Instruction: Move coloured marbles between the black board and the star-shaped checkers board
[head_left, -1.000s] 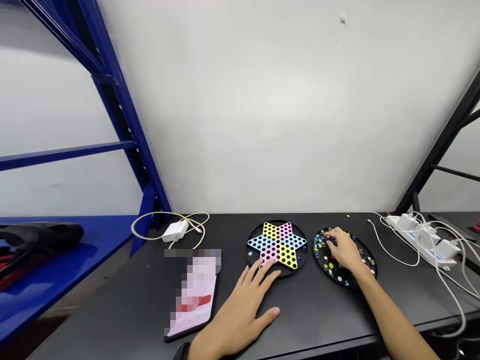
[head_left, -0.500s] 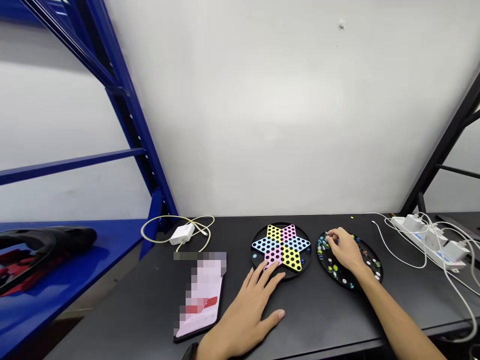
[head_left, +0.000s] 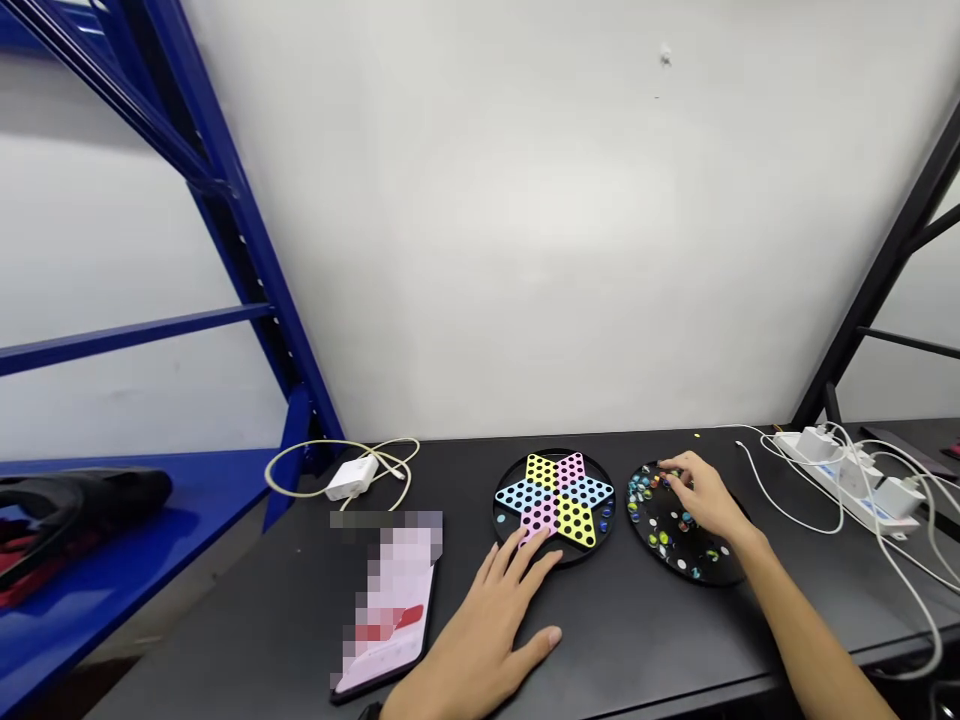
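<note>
A round black Chinese checkers board carries a star of pink, yellow and blue points with rows of holes. My left hand lies spread, its fingertips on the board's near edge over a pink point. To the right is a round black tray with many loose glass marbles. My right hand is over this tray, thumb and forefinger bent down and a little apart at marbles near its far rim. I see no marble held in it. My hand and forearm cover the tray's right side.
Left of my left hand lies a phone, its screen blurred. Behind it are a white charger and its looped cable. A power strip with white plugs and trailing cables runs along the right. A white wall stands behind the table.
The fingers of my right hand have loosened from a tight curl to reach toward the far rim. My left hand stays on the board. The whole view has shifted slightly.
</note>
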